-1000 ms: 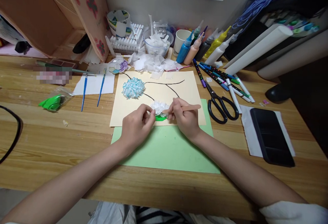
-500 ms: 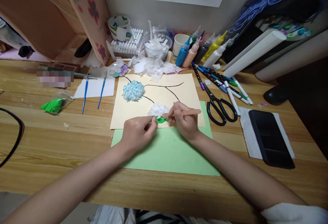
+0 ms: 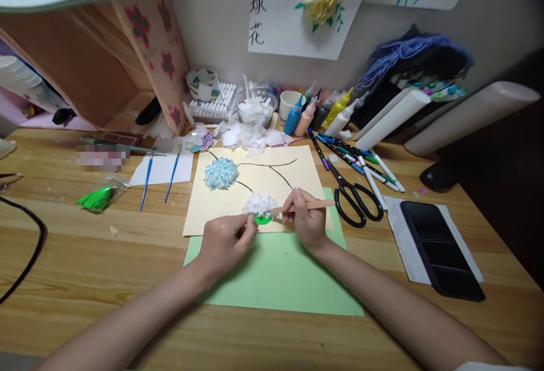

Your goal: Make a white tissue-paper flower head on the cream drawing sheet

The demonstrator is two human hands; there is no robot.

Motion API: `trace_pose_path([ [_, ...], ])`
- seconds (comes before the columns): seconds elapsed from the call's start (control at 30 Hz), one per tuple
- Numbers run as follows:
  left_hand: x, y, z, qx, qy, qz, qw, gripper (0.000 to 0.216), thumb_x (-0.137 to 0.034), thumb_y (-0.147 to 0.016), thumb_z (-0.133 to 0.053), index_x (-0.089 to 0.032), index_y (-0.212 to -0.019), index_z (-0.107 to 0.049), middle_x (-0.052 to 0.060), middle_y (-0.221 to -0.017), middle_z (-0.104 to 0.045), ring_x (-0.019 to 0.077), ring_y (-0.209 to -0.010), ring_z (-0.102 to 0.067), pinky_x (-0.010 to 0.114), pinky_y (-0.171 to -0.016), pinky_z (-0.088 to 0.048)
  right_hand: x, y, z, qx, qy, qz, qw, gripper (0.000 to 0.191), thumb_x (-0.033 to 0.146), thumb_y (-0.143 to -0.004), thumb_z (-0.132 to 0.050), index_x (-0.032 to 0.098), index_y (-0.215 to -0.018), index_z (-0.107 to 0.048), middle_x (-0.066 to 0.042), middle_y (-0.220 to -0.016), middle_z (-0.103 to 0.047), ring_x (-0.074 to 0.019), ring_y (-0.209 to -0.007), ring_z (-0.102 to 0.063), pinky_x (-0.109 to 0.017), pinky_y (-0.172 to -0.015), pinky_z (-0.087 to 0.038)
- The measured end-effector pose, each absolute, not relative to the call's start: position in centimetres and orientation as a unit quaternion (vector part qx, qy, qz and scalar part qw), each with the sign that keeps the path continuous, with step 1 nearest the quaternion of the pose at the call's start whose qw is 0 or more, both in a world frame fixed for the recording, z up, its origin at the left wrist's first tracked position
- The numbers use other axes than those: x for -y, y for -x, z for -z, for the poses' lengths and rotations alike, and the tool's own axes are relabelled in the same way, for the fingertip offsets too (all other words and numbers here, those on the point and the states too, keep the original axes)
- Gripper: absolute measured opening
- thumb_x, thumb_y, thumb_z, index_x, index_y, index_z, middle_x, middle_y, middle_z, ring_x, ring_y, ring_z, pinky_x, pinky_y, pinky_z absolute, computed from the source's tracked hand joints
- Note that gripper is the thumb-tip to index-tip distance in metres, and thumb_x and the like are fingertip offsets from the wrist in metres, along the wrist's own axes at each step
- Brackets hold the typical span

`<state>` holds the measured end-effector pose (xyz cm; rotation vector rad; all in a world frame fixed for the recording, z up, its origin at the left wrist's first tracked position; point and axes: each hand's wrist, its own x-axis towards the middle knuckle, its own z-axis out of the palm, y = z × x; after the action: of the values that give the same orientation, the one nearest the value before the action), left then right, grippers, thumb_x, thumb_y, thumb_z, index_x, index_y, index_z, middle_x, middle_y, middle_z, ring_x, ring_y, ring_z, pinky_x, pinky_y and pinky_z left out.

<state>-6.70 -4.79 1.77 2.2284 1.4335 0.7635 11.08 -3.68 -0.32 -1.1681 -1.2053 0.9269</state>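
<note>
A cream sheet (image 3: 221,201) lies on a green sheet (image 3: 280,274) on the wooden desk. On it are a blue-white tissue flower (image 3: 221,173) with black stems and a white tissue flower (image 3: 259,204) over a green leaf (image 3: 263,220). My right hand (image 3: 306,221) is closed on a thin wooden stick (image 3: 312,205) whose tip points into the white flower. My left hand (image 3: 225,241) is pinched at the flower's lower left edge; what its fingers hold is too small to make out.
Black scissors (image 3: 352,198) and several markers (image 3: 352,156) lie right of the sheet, a black tray (image 3: 442,255) further right. Paint bottles (image 3: 314,113), a bowl of tissue scraps (image 3: 255,111) and a palette (image 3: 199,140) stand behind. Two blue brushes (image 3: 159,174) and a green bag (image 3: 97,197) lie left.
The camera has tilted up, showing more of the wall and its flower picture. Both hands stay at the white flower, with the left hand slipping slightly lower.
</note>
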Motion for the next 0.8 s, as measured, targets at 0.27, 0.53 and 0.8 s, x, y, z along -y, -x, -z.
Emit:
trace_pose_path([
  [0.27, -4.2, 5.2, -7.4, -0.521, -0.825, -0.206, 0.075, 0.016, -0.029, -0.086, -0.051, -0.020, -0.087, -0.065, 0.004, -0.085, -0.064, 0.0186, -0.085, -0.057, 0.027, -0.068, -0.040, 2.4, -11.5, -0.1, 0.383, 0.517, -0.457, 0.614, 0.047, 0.048, -0.087, -0.044, 0.018, -0.052, -0.048, 0.004, -0.043, -0.045, -0.0076, -0.038, -0.041, -0.020, -0.039, -0.033],
  [0.53, -10.5, 2.1, -4.6, -0.620, -0.783, -0.045, 0.010, 0.019, -0.025, -0.080, -0.056, -0.011, -0.087, -0.067, 0.018, -0.095, -0.064, 0.0319, -0.101, -0.054, 0.036, -0.076, -0.044, 2.0, -11.7, -0.1, 0.342, 0.519, -0.492, 0.609, 0.046, 0.050, -0.084, -0.048, 0.017, -0.053, -0.048, 0.004, -0.044, -0.045, -0.0071, -0.037, -0.041, -0.020, -0.039, -0.033],
  [0.8, -10.3, 2.8, -3.7, -0.646, -0.758, -0.071, 0.058, 0.013, -0.022, -0.077, -0.055, -0.017, -0.084, -0.064, 0.010, -0.093, -0.068, 0.0258, -0.092, -0.060, 0.031, -0.070, -0.045, 1.9, -11.8, -0.1, 0.343, 0.510, -0.497, 0.613, 0.045, 0.050, -0.084, -0.048, 0.017, -0.053, -0.048, 0.004, -0.046, -0.045, -0.0071, -0.038, -0.042, -0.020, -0.039, -0.033],
])
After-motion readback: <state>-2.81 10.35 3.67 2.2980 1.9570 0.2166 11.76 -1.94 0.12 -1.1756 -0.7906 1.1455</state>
